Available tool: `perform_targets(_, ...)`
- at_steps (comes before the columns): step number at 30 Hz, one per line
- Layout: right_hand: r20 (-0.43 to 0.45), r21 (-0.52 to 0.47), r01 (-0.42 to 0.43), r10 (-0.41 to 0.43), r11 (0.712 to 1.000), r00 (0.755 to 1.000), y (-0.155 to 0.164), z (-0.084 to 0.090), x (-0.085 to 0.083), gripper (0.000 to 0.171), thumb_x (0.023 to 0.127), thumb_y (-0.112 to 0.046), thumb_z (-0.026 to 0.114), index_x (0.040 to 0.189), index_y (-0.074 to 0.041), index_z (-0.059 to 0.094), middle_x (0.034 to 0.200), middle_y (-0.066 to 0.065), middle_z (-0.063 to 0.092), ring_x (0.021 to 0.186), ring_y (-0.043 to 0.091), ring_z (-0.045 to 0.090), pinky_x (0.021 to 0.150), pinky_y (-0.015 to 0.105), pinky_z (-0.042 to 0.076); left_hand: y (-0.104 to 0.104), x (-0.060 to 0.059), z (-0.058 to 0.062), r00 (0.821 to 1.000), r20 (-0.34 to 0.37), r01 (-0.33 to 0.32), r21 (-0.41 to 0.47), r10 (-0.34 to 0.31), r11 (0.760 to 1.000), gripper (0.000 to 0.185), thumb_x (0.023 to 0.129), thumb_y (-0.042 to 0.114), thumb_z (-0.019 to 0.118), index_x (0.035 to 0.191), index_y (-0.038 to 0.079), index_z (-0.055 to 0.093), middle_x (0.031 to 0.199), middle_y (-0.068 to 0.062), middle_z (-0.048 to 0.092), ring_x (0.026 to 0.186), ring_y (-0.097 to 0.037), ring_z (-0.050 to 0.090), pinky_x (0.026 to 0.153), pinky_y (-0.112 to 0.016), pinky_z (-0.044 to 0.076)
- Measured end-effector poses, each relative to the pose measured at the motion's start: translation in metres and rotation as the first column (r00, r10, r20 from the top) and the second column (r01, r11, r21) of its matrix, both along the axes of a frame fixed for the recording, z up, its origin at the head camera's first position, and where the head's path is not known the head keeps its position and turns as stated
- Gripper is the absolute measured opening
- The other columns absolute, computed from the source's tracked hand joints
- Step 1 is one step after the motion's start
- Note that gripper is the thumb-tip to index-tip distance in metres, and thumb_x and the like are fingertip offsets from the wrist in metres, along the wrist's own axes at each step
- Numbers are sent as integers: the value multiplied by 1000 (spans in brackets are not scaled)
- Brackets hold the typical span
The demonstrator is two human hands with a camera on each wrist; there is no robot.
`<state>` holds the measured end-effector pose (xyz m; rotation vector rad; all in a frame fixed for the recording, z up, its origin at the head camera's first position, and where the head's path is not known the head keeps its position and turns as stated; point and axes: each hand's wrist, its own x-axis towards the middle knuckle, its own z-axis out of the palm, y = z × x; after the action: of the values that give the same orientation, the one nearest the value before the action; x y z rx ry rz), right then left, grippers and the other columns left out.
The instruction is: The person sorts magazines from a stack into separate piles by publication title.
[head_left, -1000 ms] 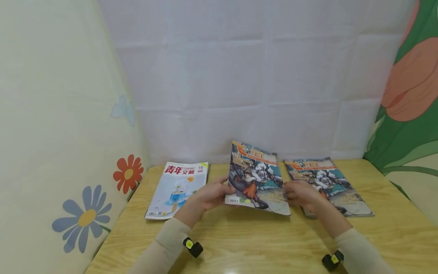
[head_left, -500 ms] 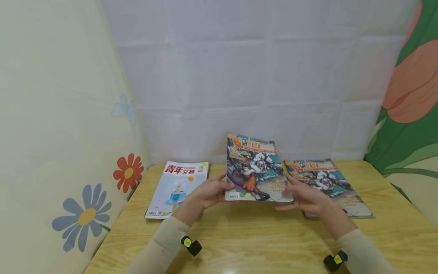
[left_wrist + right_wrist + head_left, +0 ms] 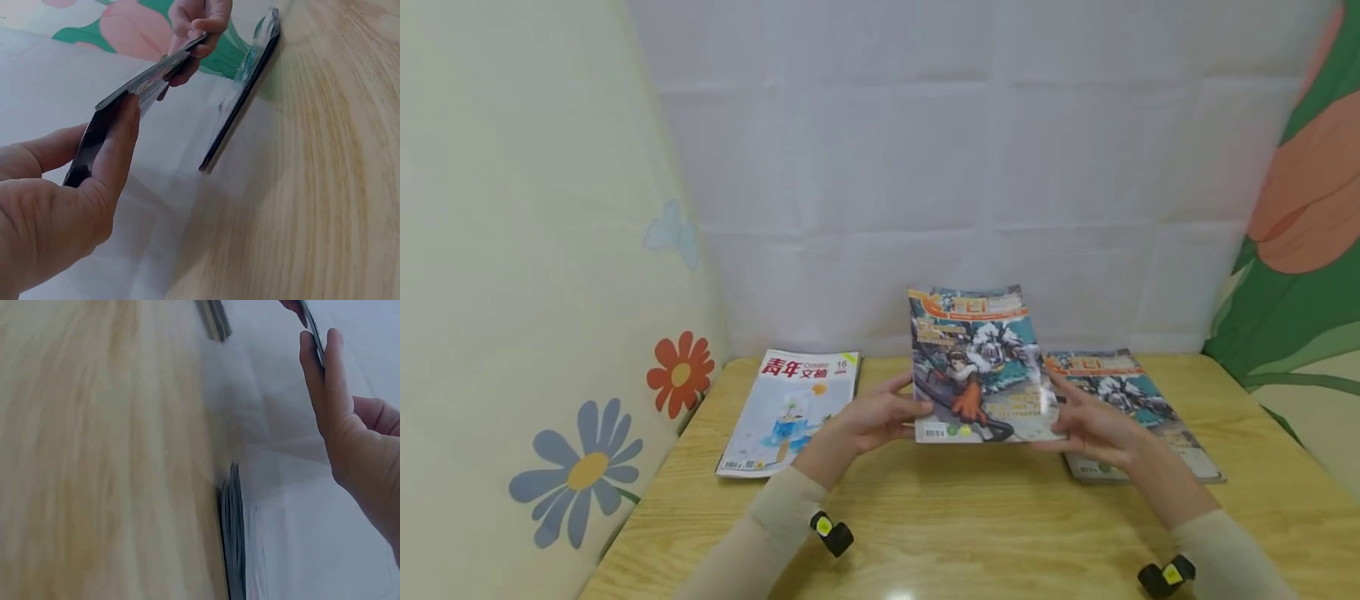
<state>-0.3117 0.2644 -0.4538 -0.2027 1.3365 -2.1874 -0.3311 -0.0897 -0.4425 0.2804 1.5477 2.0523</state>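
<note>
A magazine (image 3: 981, 367) with an orange title and a figure in red on its cover is held up over the table, tilted towards me. My left hand (image 3: 883, 415) grips its left edge, thumb on the cover and fingers behind. On the opposite edge my right hand (image 3: 1093, 425) pinches it near the lower corner. From the left wrist camera the magazine (image 3: 103, 134) appears edge-on between thumb and fingers. The right wrist view catches only its thin edge beside the right hand (image 3: 356, 434).
Right of the held magazine, a stack of magazines (image 3: 1157, 417) with the same cover lies on the wooden table (image 3: 970, 517). A white-covered magazine pile (image 3: 790, 417) lies at the left. Behind hangs a white cloth (image 3: 865, 167); a flower-painted wall (image 3: 565, 292) borders the left.
Both hands have raised the magazine off the table and carried it slightly to the right. Its bottom edge has levelled out. The right hand's grip has shifted at the lower right corner.
</note>
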Motion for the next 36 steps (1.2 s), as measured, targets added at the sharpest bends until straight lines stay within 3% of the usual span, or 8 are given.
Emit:
perform_targets(5, -62, 76, 21, -16, 997, 998, 23, 1, 2, 101, 93, 18, 38, 161, -37, -13, 158, 27, -27, 67, 10, 46, 105, 64, 37, 27, -7, -5, 999, -36, -22, -40, 21, 999, 71, 94, -10, 60, 158, 12, 37, 123, -18, 66, 102, -29, 68, 90, -48, 56)
perform_targets(10, -115, 181, 67, -47, 981, 992, 53, 1, 6, 100, 93, 16, 41, 161, -31, -14, 121, 27, 46, 64, 13, 49, 102, 62, 43, 57, -11, -12, 999, -25, -33, -93, 31, 995, 71, 91, -9, 66, 155, 10, 42, 121, -19, 68, 103, -33, 68, 89, -49, 56)
perform_targets(12, -127, 218, 88, -61, 972, 990, 65, 1, 8, 100, 92, 15, 44, 162, -30, -13, 79, 9, 44, 62, 13, 49, 99, 60, 47, 71, -12, -15, 999, -12, -40, -102, 39, 994, 70, 90, -10, 68, 153, 8, 44, 119, -20, 68, 104, -35, 69, 88, -48, 57)
perform_targets(17, -157, 264, 87, -46, 961, 986, 97, -1, 10, 102, 92, 16, 43, 160, -28, -19, 66, -3, 45, 60, 12, 48, 98, 57, 49, 107, -20, -23, 997, -6, -73, -127, 72, 989, 63, 86, -11, 73, 144, 0, 52, 107, -20, 70, 97, -35, 71, 83, -44, 59)
perform_targets(22, -177, 338, 89, -30, 937, 984, 123, -4, 9, 102, 89, 16, 40, 160, -27, -20, 124, 28, 41, 92, 19, 57, 97, 57, 50, 138, -26, -29, 998, -3, -63, -152, 63, 986, 49, 88, -9, 73, 135, -5, 59, 99, -19, 73, 91, -33, 73, 80, -39, 60)
perform_targets(29, -170, 464, 106, -29, 880, 985, 146, -7, 12, 100, 88, 14, 40, 158, -20, -22, 105, 24, 34, 82, 21, 50, 94, 56, 53, 170, -31, -44, 995, 89, -30, -98, 38, 995, 47, 87, -15, 69, 133, -10, 58, 99, -21, 72, 98, -35, 71, 80, -40, 60)
perform_targets(32, -153, 462, 115, -49, 880, 987, 149, -8, 18, 98, 88, 16, 38, 158, -18, -21, 139, 35, 11, 95, 30, 54, 93, 58, 52, 180, -30, -51, 991, 123, -43, -97, 55, 994, 48, 86, -18, 69, 132, -11, 58, 97, -21, 72, 97, -36, 71, 79, -41, 60)
perform_targets(36, -131, 497, 134, -79, 857, 988, 153, -8, 22, 98, 86, 16, 38, 159, -16, -19, 147, 37, 0, 101, 37, 54, 90, 59, 54, 192, -27, -58, 990, 125, -53, -119, 68, 992, 44, 84, -19, 70, 126, -12, 60, 94, -21, 71, 94, -38, 72, 77, -40, 61)
